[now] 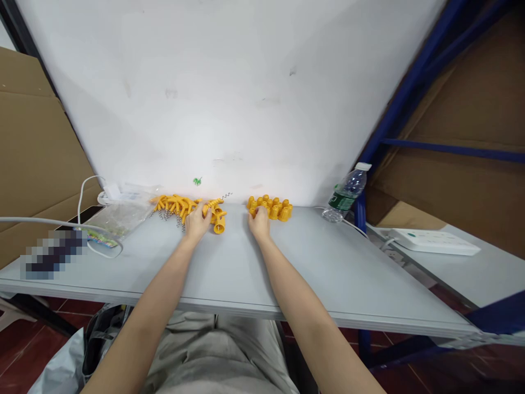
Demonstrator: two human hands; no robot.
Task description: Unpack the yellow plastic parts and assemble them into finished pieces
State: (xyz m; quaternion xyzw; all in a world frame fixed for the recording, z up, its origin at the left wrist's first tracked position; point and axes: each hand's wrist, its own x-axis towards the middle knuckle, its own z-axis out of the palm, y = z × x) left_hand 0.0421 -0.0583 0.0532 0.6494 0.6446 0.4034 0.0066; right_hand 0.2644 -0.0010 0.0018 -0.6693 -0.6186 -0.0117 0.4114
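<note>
I'm seeing the left hand (197, 222) clamping a corkscrew (215, 202), its tip safely pointing toward two o'clock; right hand (260, 223) touching cups (284, 213), finger grip unclear.

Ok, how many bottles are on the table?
1: the clear bottle at the back right of the table, right of the yellow cups at the right hand. I see no other; some could be hidden.

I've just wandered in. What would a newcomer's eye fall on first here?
Probably the bright yellow, plastic-looking pieces on the grey table: a heap of yellow handles with silvery spirals beside the left hand, and a cluster of small yellow cups at the right hand. Next, the clear, green-labelled bottle tilts near the table's right end.
</note>
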